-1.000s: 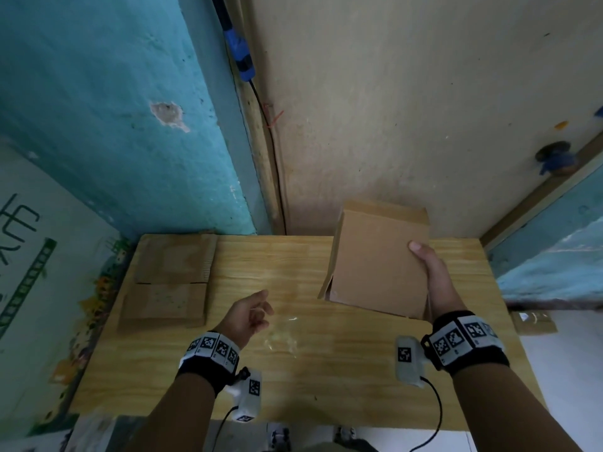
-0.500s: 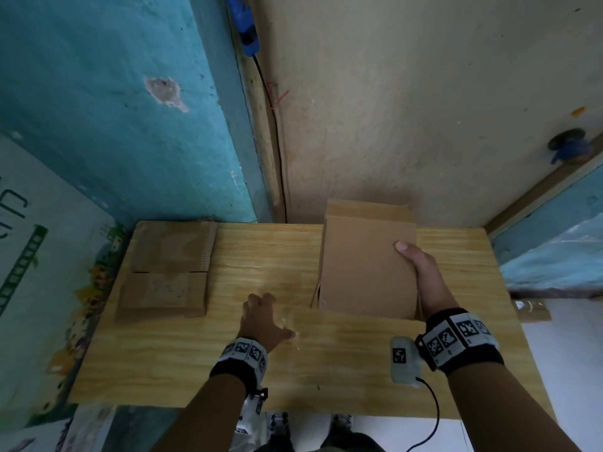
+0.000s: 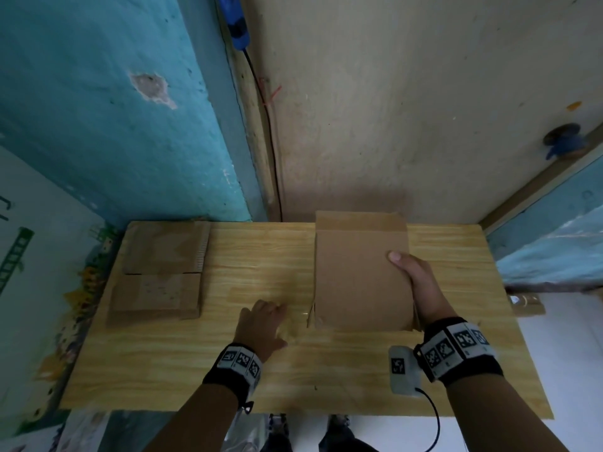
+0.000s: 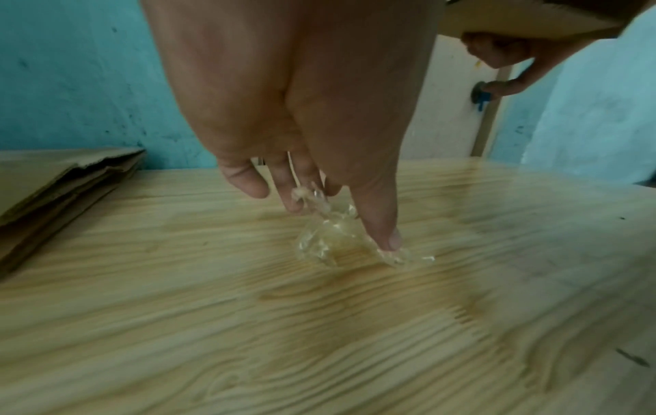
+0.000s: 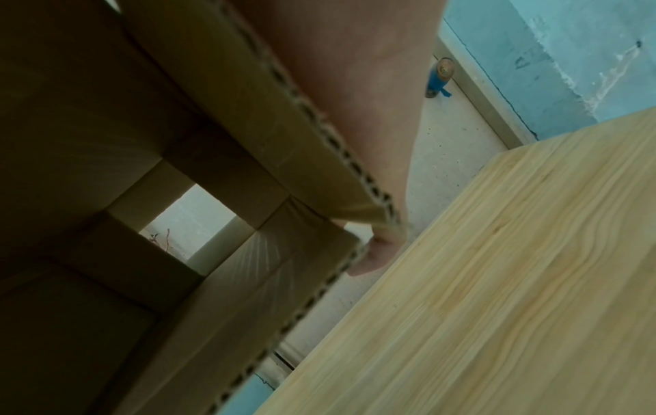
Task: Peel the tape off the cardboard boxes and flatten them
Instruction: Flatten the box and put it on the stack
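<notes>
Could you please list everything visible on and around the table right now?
open cardboard box: one, brown, right of table centre, held up
flattened cardboard boxes: a stack, brown, table's far left
crumpled tape: one wad, clear, on the table under the left fingers
table: one, light wood
tape roll: one, brownish, on the floor to the right
left hand: fingers down, touching the tape
right hand: grips the box's right side

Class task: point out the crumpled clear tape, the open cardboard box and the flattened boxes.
crumpled clear tape (image 4: 332,238), left wrist view, middle of wad.
open cardboard box (image 3: 359,282), head view, top panel.
flattened boxes (image 3: 156,282), head view, stack's top face.
</notes>
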Demonstrator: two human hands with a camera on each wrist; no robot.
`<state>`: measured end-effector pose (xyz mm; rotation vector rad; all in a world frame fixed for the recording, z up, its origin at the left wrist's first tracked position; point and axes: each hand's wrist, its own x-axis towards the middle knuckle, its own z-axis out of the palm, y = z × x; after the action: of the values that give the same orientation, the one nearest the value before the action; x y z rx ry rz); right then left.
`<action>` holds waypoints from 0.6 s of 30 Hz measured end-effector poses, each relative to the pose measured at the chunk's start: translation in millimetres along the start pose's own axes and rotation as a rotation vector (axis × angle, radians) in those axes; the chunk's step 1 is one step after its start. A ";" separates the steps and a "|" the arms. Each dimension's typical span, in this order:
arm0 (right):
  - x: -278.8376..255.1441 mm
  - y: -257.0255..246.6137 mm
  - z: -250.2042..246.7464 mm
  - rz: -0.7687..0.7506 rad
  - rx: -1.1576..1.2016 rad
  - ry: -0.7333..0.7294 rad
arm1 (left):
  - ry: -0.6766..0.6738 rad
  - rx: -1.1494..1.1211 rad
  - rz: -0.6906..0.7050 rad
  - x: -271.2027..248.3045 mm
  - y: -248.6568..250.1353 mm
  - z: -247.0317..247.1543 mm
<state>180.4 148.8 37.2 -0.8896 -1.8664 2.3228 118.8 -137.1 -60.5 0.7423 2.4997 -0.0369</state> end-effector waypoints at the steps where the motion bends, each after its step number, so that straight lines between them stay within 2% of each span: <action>1: 0.6 -0.4 0.8 0.003 0.005 -0.006 | -0.005 0.052 0.012 -0.8 -0.7 -1.1; 6: 3.6 -4.4 9.8 -0.003 0.019 -0.036 | -0.165 0.052 0.029 -0.2 -1.7 -3.9; 9: 4.0 -6.4 15.9 -0.017 0.013 -0.065 | -0.103 -0.162 -0.052 -4.4 -0.6 -12.7; 11: 3.6 -7.0 18.4 -0.033 -0.005 -0.091 | -0.020 -0.413 -0.107 0.0 -7.2 -23.3; 14: 2.5 -7.3 22.1 -0.030 -0.020 -0.124 | 0.072 -1.167 -0.090 1.7 -12.5 -58.6; 16: 1.1 -6.9 24.8 -0.026 -0.014 -0.146 | 0.064 -1.550 -0.088 -5.4 -6.7 -89.4; 18: -1.3 -6.7 27.5 -0.027 -0.015 -0.179 | 0.073 -1.669 0.012 -13.4 3.1 -117.7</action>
<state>167.0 125.8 46.9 -0.6727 -1.9483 2.4486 73.4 -121.2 47.8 -0.0153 1.6510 1.7771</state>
